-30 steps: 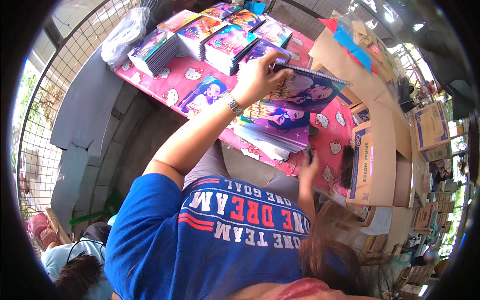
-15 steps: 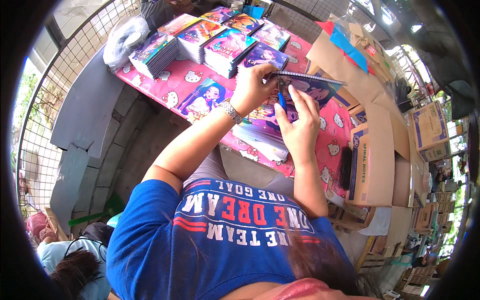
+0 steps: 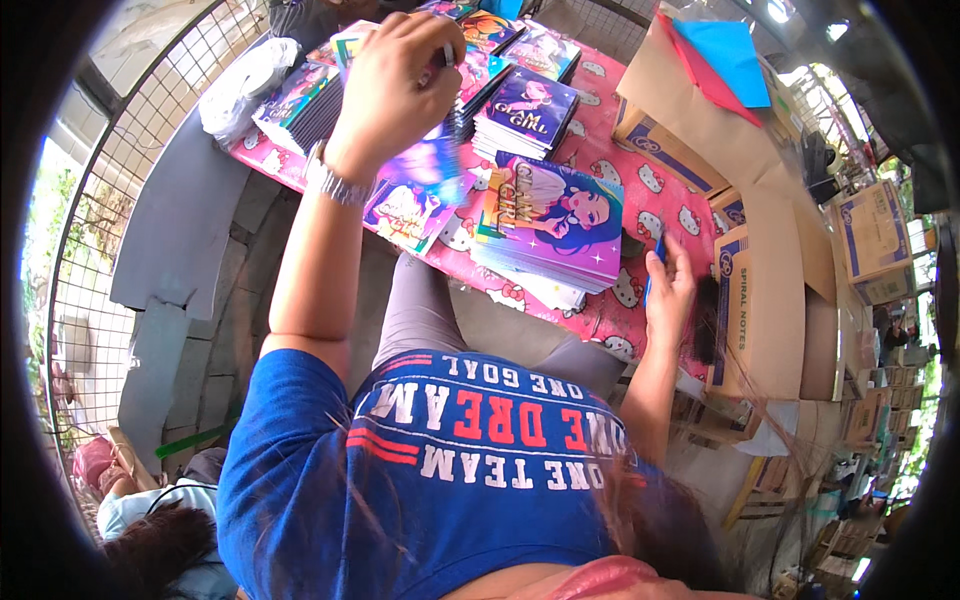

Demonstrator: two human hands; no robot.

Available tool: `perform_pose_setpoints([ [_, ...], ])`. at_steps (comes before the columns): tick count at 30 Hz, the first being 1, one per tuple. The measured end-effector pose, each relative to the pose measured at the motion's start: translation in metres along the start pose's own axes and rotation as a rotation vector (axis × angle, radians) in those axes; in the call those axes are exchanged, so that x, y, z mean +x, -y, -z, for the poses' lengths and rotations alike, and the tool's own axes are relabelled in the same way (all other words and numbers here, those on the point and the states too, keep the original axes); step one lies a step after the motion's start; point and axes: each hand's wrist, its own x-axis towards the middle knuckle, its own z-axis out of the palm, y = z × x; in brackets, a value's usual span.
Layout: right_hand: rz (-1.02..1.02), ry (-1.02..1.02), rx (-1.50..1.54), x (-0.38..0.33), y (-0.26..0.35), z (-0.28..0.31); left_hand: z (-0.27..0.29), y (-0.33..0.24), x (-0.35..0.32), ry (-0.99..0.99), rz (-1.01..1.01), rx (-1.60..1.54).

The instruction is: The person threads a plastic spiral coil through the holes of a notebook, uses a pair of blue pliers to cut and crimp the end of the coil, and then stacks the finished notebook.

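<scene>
Left hand point(image 3: 400, 90) — now farther from pliers point(image 3: 657, 258)

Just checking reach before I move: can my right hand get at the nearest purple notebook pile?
Probably yes: the right hand is beside the notebook pile, whose top lies uncovered, and the left hand is off leftward. The blue-handled tool in the right hand might hamper grasping, though.

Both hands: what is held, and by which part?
The left hand holds a blurred notebook, its gripped part hidden; the right hand holds a blue-handled tool by the handle.
</scene>
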Motion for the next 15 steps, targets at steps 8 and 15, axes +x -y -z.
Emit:
perform_pose_setpoints([
  [8,0.160,0.110,-0.731,-0.047,-0.152,0.009,-0.139,0.087,-0.124,0.733,0.332,0.089],
  [15,-0.354,-0.164,-1.361,0.035,-0.187,0.099,-0.166,0.016,-0.042,0.466,0.201,-0.374],
])
